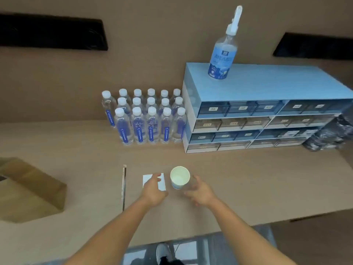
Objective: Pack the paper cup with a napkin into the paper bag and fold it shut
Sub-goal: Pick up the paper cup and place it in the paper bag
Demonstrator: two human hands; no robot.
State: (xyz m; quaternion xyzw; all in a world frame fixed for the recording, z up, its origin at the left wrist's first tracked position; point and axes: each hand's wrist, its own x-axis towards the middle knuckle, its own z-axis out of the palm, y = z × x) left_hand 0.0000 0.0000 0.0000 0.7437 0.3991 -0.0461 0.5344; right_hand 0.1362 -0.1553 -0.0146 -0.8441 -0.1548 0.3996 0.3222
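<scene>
An open left hand rests on the flat white paper napkin while the right hand, fingers spread, nears the upright white paper cup, which a careless nudge could topple.

Bare table right of cup; bottles and drawer unit well behind.

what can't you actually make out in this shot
- Head view: the paper bag is cut off by the left edge, so its opening is unseen.
- Drawer labels: too small and blurred to read.
- Right hand: motion blur hides whether it grips the cup.
- Napkin: partly covered by the left hand.
</scene>
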